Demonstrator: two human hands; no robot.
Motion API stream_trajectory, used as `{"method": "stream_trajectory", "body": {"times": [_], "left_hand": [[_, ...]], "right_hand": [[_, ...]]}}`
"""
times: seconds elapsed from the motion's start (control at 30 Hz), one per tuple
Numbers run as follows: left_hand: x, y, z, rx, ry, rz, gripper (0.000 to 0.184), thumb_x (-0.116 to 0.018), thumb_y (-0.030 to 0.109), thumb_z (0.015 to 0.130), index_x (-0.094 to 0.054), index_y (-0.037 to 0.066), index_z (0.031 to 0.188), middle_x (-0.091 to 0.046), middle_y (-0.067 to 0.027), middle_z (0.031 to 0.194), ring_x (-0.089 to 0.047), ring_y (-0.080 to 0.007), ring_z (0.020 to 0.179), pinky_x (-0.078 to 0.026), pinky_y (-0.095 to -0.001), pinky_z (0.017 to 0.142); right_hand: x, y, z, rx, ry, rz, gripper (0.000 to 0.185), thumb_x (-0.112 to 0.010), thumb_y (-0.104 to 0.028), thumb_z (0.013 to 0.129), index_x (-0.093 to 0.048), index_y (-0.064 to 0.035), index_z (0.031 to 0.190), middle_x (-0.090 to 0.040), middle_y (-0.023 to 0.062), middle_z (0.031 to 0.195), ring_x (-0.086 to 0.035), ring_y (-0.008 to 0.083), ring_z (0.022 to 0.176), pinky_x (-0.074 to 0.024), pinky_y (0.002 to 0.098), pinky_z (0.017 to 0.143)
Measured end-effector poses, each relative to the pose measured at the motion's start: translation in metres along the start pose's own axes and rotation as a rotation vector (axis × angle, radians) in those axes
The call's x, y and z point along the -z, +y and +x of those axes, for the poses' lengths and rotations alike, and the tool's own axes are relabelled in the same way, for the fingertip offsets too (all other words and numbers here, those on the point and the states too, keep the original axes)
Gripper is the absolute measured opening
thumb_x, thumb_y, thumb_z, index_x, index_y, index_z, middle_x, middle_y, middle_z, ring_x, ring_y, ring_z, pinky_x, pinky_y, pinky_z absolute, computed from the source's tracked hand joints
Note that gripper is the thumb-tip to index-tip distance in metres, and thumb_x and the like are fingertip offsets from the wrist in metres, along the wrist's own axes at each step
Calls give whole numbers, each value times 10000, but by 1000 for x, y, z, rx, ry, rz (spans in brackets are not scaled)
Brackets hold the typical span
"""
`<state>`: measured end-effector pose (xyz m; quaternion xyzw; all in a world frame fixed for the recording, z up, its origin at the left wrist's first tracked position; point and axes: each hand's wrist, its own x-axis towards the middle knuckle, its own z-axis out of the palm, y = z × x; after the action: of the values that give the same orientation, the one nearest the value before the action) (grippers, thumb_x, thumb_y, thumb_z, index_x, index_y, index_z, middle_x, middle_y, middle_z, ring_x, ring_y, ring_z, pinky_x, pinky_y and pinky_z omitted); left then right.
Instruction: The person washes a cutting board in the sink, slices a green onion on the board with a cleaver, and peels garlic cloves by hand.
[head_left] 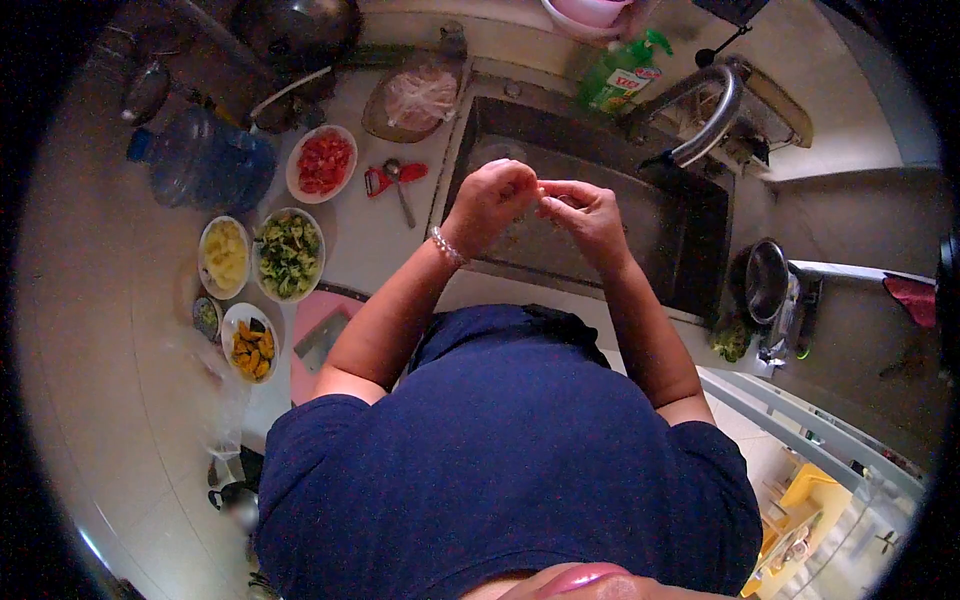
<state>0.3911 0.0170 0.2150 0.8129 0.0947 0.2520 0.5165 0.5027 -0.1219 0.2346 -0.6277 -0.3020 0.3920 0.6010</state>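
Both hands meet over the dark sink (650, 245), fingertips close together. My left hand (493, 203), with a beaded bracelet (447, 247) on the wrist, has its fingers curled in. My right hand (590, 217) pinches with thumb and forefinger, close to the left fingertips. Something small and pale seems to be between them, too small to name. Left of the sink, a red peeler (377, 181) and a metal spoon (405, 208) lie on the counter.
Left stand plates of red pieces (323, 163), green vegetables (289, 255), pale yellow chunks (225, 258) and orange pieces (252, 344). A water jug (210, 160) lies behind. The curved faucet (735, 105) and green soap bottle (612, 85) stand by the sink; a metal bowl (767, 280) is right.
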Motion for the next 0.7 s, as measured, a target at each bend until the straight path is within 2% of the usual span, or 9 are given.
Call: {"method": "stream_trajectory", "body": {"times": [0.07, 0.17, 0.27, 0.3, 0.37, 0.57, 0.67, 0.7], "left_hand": [[-3, -3, 2, -127, 16, 91, 113, -633, 104, 799, -574, 23, 851, -585, -68, 802, -566, -140, 724, -471, -275, 643], [-7, -3, -6, -147, 23, 45, 102, -607, 72, 800, -563, 20, 876, -580, -66, 797, -563, -149, 747, -467, -285, 664], [-3, 1, -18, 93, -20, -126, 70, -577, 29, 785, -571, 12, 852, -583, -66, 799, -571, -146, 750, -469, -278, 672], [-3, -2, -20, 102, -9, -123, 63, -574, 24, 783, -579, 15, 845, -580, -70, 784, -569, -145, 717, -466, -273, 643], [-5, -8, -23, 121, 15, -115, 58, -568, 16, 780, -594, 22, 831, -574, -78, 754, -566, -143, 651, -460, -263, 587], [-4, 3, -10, 34, 143, -143, 108, -607, 24, 777, -641, 41, 878, -576, -55, 747, -541, -112, 628, -456, -235, 571], [4, 18, -6, 174, 42, -146, 118, -614, 73, 791, -643, 33, 899, -606, -46, 781, -569, -113, 698, -473, -238, 644], [3, 17, -6, 118, 58, -141, 120, -621, 83, 795, -642, 35, 903, -606, -43, 776, -564, -110, 682, -471, -235, 629]], "right_hand": [[-1, -2, 0, -3, 1, 33, 225, -618, -79, 807, -615, 50, 992, -651, 93, 854, -624, 137, 729, -519, 262, 685], [1, -3, 4, -154, 44, 399, 243, -605, -100, 815, -594, 40, 1014, -649, 106, 848, -622, 156, 719, -513, 275, 682], [4, -4, 5, -200, 50, 639, 227, -590, -105, 826, -568, 15, 1017, -642, 145, 885, -615, 190, 719, -505, 310, 688], [5, -4, 5, -226, 54, 701, 217, -591, -104, 828, -567, 11, 1010, -640, 152, 897, -614, 194, 721, -505, 317, 693], [9, 5, 8, -215, 27, 717, 196, -591, -110, 832, -567, 5, 989, -638, 159, 911, -613, 197, 717, -508, 328, 695], [11, 12, 10, -213, -37, 621, 167, -609, -130, 833, -579, -5, 940, -637, 122, 871, -606, 174, 712, -515, 330, 682], [6, 6, 6, -201, -31, 524, 170, -628, -143, 824, -590, -7, 918, -632, 90, 833, -599, 152, 704, -513, 315, 667], [5, 6, 6, -193, -28, 485, 173, -635, -148, 820, -594, -7, 911, -629, 80, 821, -596, 145, 702, -512, 309, 662]]}}
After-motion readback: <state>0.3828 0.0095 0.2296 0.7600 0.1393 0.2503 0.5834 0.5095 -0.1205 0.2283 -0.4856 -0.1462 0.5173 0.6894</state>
